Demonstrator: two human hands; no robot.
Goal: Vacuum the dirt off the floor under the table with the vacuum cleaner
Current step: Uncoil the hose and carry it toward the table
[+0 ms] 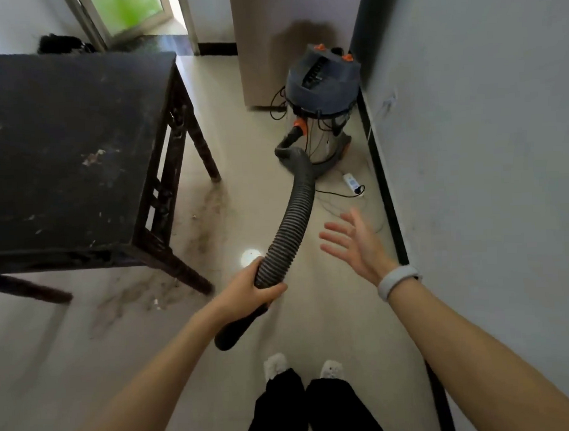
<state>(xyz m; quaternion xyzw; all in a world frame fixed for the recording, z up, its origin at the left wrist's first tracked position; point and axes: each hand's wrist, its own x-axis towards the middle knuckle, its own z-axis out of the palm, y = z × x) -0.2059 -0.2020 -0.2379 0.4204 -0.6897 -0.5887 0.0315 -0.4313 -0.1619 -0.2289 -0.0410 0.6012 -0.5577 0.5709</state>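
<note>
Left hand point(253, 286) gripping ribbed hose point(291, 221) near nozzle end, angled down, prob. ready to aim. Right hand point(352, 241) empty, fingers spread. Vacuum cleaner point(321, 116) by wall. Dirt point(208, 215) beside table point(78, 143) legs, not yet cleared.

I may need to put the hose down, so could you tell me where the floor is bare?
Bare floor lies between the feet and the hose. It is crowded by the vacuum cleaner, with cords and a power strip; dirt borders the table.
</note>
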